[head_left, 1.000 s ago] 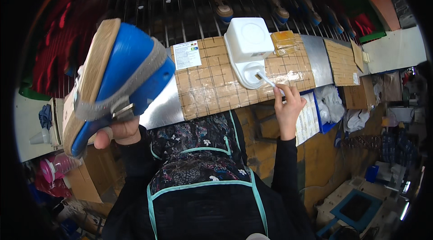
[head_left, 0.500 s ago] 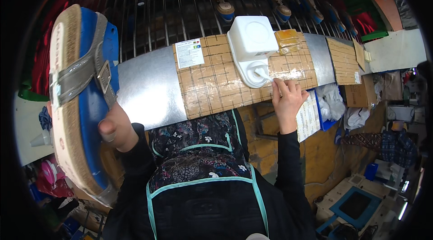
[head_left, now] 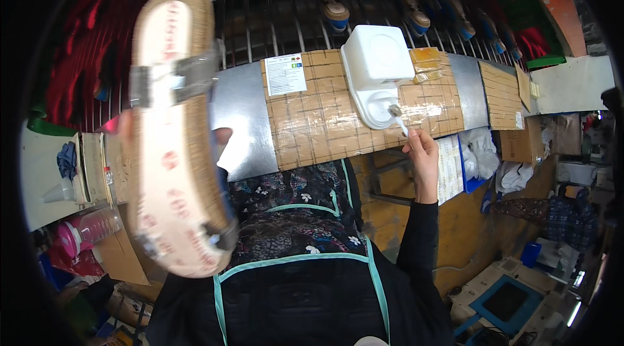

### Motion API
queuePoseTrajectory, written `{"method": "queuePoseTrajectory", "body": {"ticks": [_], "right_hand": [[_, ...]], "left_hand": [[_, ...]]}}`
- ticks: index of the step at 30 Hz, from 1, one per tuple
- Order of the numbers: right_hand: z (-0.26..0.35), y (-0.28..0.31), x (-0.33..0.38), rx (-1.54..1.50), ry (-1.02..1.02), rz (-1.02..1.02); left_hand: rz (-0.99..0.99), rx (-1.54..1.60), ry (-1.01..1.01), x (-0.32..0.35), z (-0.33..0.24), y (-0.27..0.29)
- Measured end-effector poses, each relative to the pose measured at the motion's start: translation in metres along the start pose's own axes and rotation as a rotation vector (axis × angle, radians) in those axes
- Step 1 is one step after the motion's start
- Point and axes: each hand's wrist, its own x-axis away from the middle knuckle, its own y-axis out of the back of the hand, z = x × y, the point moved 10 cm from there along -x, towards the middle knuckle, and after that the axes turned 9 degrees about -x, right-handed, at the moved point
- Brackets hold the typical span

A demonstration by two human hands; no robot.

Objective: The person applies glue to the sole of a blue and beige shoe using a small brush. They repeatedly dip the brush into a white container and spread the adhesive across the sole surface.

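Our left hand (head_left: pixel 221 141) clamps the upturned sandal sole (head_left: pixel 175 131), long axis upright; our right hand (head_left: pixel 421 151) pinches the brush (head_left: pixel 398 118), well apart, rightward.

A pale pink sole (head_left: pixel 174 144) with red markings, a white container (head_left: pixel 377 63), a tan gridded board (head_left: pixel 331 118).

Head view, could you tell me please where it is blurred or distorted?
Head view: the shoe sole held up close by the left hand is soft with blur; the workbench edge bows from fisheye; the right hand with its brush is sharp; corners are black.
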Motion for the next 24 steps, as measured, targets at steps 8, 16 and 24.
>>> {"method": "queuePoseTrajectory", "body": {"ticks": [8, 16, 24], "right_hand": [[0.137, -0.055, 0.061, 0.617, 0.902, -0.308], [0.199, -0.141, 0.116, 0.045, 1.018, 0.016], [0.185, -0.192, 0.086, -0.112, 0.851, 0.173]], "left_hand": [[-0.970, -1.947, -1.215, 0.013, -0.043, 0.069], [-0.539, -2.357, -1.468, -0.015, -0.026, 0.023], [-0.556, -2.412, -1.339, 0.004, -0.016, 0.024]]}}
